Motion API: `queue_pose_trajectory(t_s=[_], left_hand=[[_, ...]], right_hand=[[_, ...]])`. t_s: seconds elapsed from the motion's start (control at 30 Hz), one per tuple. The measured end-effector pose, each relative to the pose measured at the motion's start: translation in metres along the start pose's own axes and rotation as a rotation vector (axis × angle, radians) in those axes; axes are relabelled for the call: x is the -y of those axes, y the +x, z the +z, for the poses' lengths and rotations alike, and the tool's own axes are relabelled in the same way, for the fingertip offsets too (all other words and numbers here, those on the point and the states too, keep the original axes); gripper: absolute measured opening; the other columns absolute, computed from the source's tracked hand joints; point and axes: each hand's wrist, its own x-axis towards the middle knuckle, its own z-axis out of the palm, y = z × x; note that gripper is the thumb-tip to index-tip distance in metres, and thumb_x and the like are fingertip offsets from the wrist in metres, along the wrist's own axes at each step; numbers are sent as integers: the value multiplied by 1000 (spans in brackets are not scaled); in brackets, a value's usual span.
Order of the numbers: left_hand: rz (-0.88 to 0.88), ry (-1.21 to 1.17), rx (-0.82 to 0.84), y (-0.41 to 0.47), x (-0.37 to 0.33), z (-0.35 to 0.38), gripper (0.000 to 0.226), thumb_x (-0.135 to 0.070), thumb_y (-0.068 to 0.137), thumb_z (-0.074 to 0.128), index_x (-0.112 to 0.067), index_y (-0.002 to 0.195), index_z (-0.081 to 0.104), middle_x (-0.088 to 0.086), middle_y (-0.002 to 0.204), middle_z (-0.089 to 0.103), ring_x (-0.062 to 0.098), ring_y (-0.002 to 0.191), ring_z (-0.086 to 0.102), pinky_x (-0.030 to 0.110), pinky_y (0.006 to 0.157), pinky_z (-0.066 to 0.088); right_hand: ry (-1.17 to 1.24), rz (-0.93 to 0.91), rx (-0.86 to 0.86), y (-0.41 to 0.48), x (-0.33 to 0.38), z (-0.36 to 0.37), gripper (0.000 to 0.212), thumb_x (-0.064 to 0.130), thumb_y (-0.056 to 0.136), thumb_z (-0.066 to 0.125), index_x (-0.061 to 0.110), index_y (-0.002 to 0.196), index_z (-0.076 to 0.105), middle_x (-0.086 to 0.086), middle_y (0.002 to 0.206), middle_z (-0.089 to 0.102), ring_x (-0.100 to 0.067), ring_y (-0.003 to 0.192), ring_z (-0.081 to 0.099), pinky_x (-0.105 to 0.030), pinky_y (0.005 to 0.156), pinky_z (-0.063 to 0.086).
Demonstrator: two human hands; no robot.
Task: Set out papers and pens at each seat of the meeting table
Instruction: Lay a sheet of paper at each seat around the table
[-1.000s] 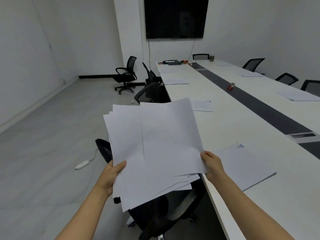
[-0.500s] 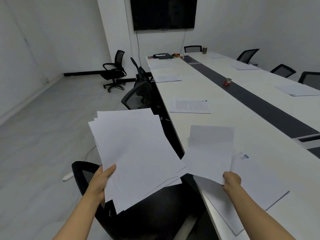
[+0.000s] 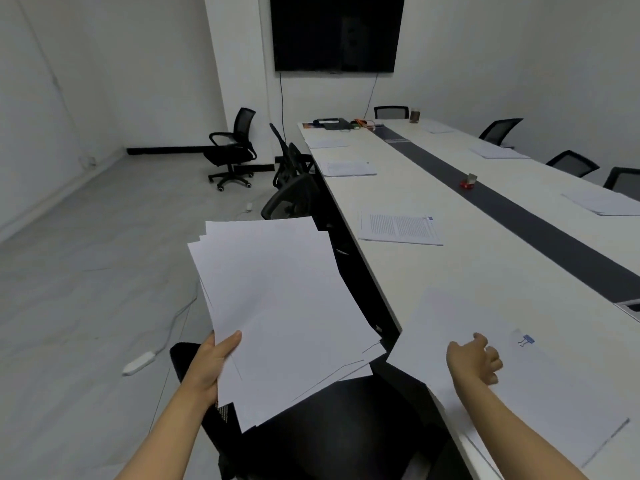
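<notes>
My left hand grips the lower left corner of a fanned stack of blank white sheets, held off the table above a black chair. My right hand hovers with loosely curled fingers over a single white sheet. That sheet lies on the near end of the long white meeting table, and its left corner overhangs the edge. It partly covers a paper set with a blue binder clip. A printed paper lies at the seat beyond. I see no pens.
More paper sets lie along both sides of the table. A dark strip with a small red object runs down the middle. Black chairs line the left side. A white power strip lies on the floor.
My right hand pulled one sheet off the stack, carried it right and down to the table, and let it go. The left hand kept the remaining stack.
</notes>
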Motion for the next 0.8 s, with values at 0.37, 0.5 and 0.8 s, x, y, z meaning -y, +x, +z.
queue_pose_trajectory(t_s=[0.37,0.5,0.8], left_hand=[[54,-30,30,6,-78,-150,25,-3,95,44,-15,108,60,3,93,73,21,81,70,34,69,59],[67,-36,6,4,-94,-203,25,-3,95,44,-14,109,60,6,98,72,23,84,69,36,73,58],[57,6,-40,36,-128,-281,24,-6,93,48,-15,112,60,6,107,70,25,97,66,37,82,56]], right_hand=[[276,-502,734,-224,163,96,27,31,97,47,15,119,50,1,102,56,-9,83,52,-22,68,40],[188,-592,868,-273,180,132,21,30,91,58,16,106,54,5,99,60,-9,88,57,-22,72,44],[266,-521,906,-318,228,200,9,10,83,67,9,86,58,-3,87,65,-20,79,62,-26,68,49]])
